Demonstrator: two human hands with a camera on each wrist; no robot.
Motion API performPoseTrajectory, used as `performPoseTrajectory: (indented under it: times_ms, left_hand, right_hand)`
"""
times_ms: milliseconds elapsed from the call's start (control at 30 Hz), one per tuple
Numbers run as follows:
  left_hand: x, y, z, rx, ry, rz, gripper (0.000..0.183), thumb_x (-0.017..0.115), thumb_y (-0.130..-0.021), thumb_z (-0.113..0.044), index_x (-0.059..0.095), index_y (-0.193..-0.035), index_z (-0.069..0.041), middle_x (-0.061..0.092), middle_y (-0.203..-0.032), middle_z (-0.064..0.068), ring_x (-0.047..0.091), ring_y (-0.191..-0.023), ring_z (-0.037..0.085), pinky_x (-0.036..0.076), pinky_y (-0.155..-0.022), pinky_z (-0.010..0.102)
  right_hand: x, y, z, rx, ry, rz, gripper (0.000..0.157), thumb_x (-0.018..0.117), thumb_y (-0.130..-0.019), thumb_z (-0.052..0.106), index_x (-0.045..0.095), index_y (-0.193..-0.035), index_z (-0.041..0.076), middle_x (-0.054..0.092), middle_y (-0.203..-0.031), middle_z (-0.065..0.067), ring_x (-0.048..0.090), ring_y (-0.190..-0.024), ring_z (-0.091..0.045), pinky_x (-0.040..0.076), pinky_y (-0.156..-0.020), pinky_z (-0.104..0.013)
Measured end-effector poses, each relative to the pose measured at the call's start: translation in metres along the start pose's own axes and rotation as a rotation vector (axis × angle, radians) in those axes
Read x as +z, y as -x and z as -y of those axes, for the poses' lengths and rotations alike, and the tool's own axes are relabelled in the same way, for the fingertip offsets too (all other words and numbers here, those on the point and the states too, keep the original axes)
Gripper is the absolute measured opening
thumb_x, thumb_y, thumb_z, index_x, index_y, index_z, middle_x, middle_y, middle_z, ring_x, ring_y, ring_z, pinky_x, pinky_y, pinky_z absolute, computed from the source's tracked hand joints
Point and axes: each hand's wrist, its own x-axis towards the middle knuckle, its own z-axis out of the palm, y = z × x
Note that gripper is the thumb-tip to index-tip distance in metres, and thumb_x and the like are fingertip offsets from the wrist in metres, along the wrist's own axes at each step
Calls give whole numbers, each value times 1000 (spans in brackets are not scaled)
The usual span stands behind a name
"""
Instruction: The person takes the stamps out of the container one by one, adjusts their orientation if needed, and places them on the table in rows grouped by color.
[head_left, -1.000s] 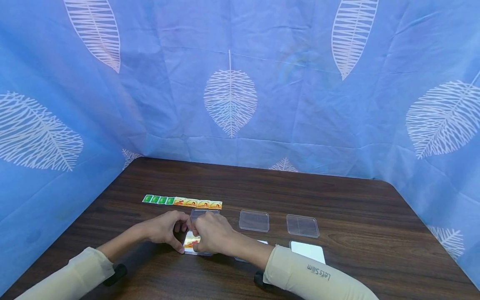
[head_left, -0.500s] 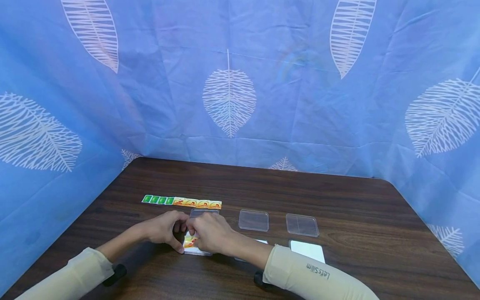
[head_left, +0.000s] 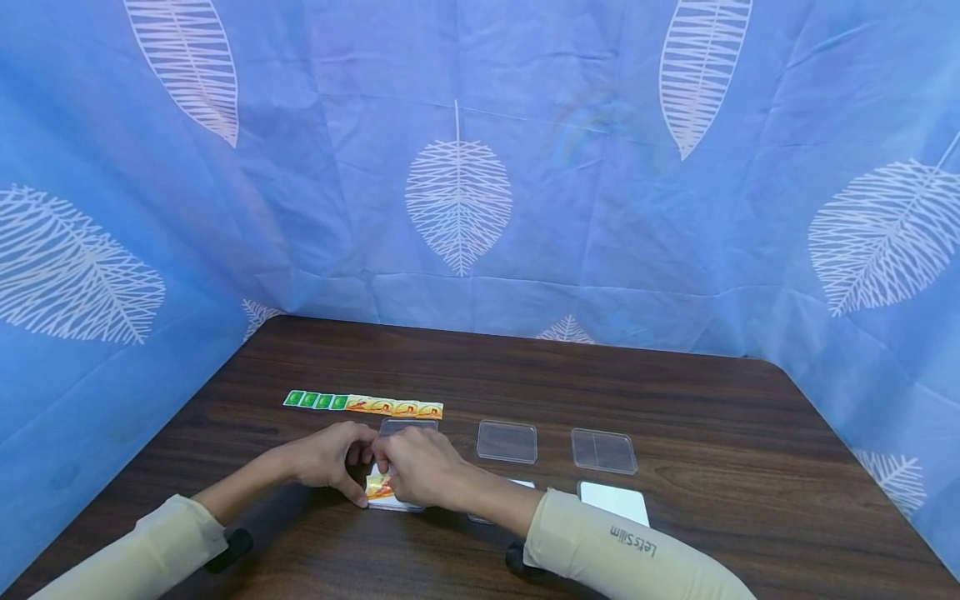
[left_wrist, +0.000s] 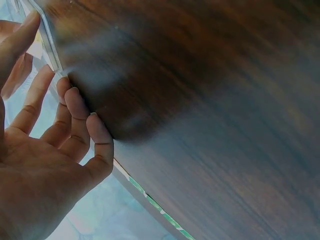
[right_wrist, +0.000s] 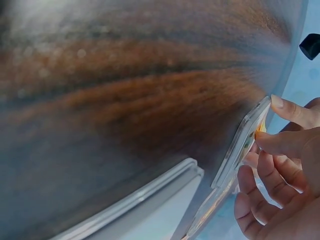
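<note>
A clear shallow plastic case (head_left: 395, 506) with a white layer inside lies at the front left of the table. My left hand (head_left: 330, 455) grips its left side, thumb at the near corner. In the left wrist view the left index fingertip touches the case's edge (left_wrist: 48, 42). My right hand (head_left: 426, 468) reaches over the case and pinches a small yellow-and-orange stamp-like slip (head_left: 379, 487) against the white layer. In the right wrist view the right thumb touches the slip (right_wrist: 261, 126); the other fingers are curled. The hand hides the case's right part.
Behind the hands runs a row of green slips (head_left: 317, 400) and yellow-orange slips (head_left: 393, 406). Three clear lids, the left lid (head_left: 408, 426), middle lid (head_left: 507, 441) and right lid (head_left: 604, 451), lie across the table. Another white-filled case (head_left: 613, 502) sits right; one more (head_left: 522, 483) is half hidden by the right forearm.
The right hand's fingertips have shifted slightly left, and the yellow-orange slip with them, toward the case's left edge. The left hand stays in place.
</note>
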Motion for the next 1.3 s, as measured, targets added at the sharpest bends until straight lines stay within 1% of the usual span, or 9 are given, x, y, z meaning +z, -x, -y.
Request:
performPoseTrajectory:
  times_ms: [167, 433, 567, 667, 833, 933, 1100, 1200, 1300]
  left_hand:
    - [0, 0, -1, -11, 2, 2, 38, 94, -71, -10, 64, -94, -10, 56, -86, -2, 49, -73, 11, 40, -64, 25]
    - [0, 0, -1, -18, -7, 3, 38, 94, -72, -11, 65, -95, -11, 56, -87, -2, 48, -75, 13, 39, -65, 25]
    - [-1, 1, 1, 21, 10, -1, 37, 94, -72, -10, 66, -96, -9, 56, -85, -2, 48, -74, 11, 39, -64, 25]
    - [-2, 3, 3, 54, 20, 1, 36, 94, -72, -10, 68, -97, -7, 55, -83, -1, 47, -73, 10, 39, -63, 25]
    - [-2, 4, 4, 43, 16, -1, 36, 93, -74, -13, 70, -101, -7, 56, -87, -2, 48, -76, 10, 41, -66, 25]
    - [-2, 5, 4, 37, 19, -8, 37, 93, -74, -14, 70, -102, -7, 57, -89, -1, 49, -78, 12, 41, -67, 25]
    - [0, 5, 5, 36, 23, -18, 36, 93, -74, -13, 65, -96, -6, 55, -86, -1, 47, -75, 12, 39, -65, 26]
    - [1, 5, 7, 34, 19, -21, 37, 93, -74, -13, 62, -92, -7, 53, -85, -1, 46, -73, 11, 37, -63, 27]
    - [1, 5, 8, 39, 24, -25, 35, 93, -74, -13, 63, -93, -8, 54, -86, 0, 46, -73, 11, 36, -63, 27]
  right_hand:
    - [1, -1, -1, -5, -56, 5, 24, 68, -81, -7, 63, -80, 17, 48, -67, 12, 40, -56, 0, 32, -46, -15]
    - [-6, 0, -6, -20, -271, 45, 22, 63, -87, -10, 65, -84, 11, 51, -70, 10, 38, -56, 0, 32, -49, -14]
    - [-11, 2, -13, -88, -410, 40, 20, 62, -86, -14, 64, -85, 5, 48, -68, 6, 35, -56, -1, 31, -52, -14]
    - [-13, 4, -20, -118, -460, 35, 17, 62, -84, -15, 65, -85, 2, 47, -68, 4, 35, -56, 0, 32, -55, -15]
    - [-12, 3, -24, -77, -426, 55, 13, 67, -85, -10, 68, -87, 2, 47, -66, 6, 38, -56, -1, 34, -55, -15]
    - [-11, 1, -21, -44, -349, 67, 8, 76, -87, 0, 70, -91, 5, 54, -72, 6, 44, -62, 0, 39, -58, -14]
    - [-9, -4, -11, -12, -217, 104, 20, 88, -85, 17, 73, -96, 10, 64, -85, 6, 51, -74, 1, 44, -65, -14]
    - [-7, -6, -6, -1, -152, 126, 21, 89, -83, 19, 73, -96, 12, 62, -85, 8, 50, -74, 1, 43, -64, -13]
    - [-5, -7, -3, 10, -106, 125, 22, 91, -81, 20, 73, -91, 14, 59, -80, 10, 48, -69, 2, 41, -59, -13]
